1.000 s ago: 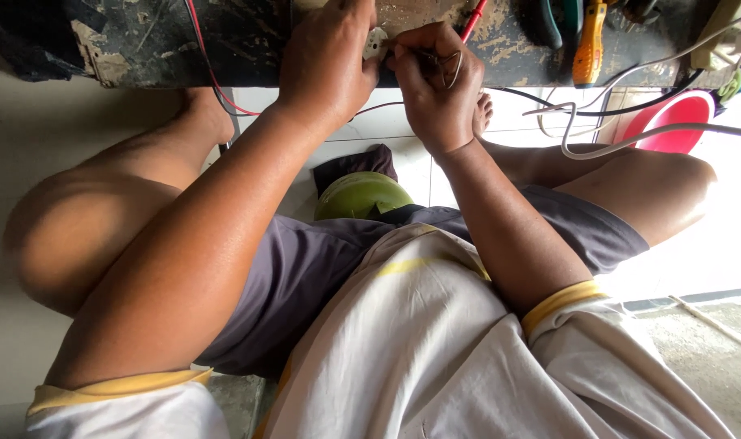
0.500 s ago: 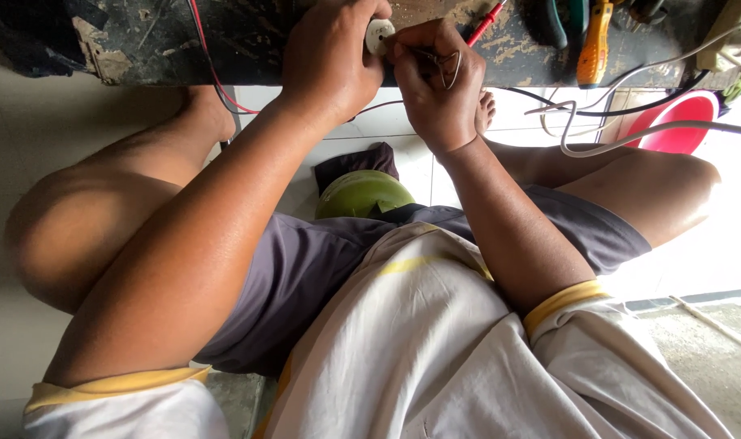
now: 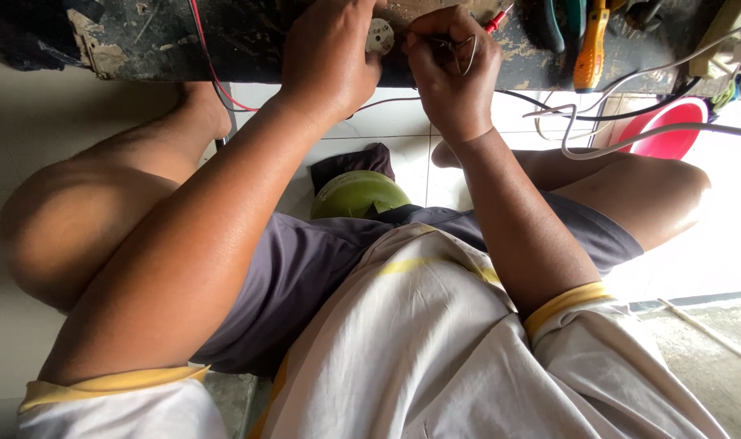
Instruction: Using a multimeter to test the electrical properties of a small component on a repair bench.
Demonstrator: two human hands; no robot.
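Head view: hands still grip, apparently, small round part and wire loop, barely shifted.

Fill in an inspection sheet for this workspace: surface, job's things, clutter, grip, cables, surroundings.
Surface: dark, worn bench, chipped edge.
Job's things: small round disc at left hand; thin wire in right hand.
Clutter: orange screwdriver, green-handled pliers on the bench.
Grip: both hands closed on their parts.
Cables: red wire, white cable hang off the bench.
Surroundings: tiled floor, red bowl, green round thing between the legs.
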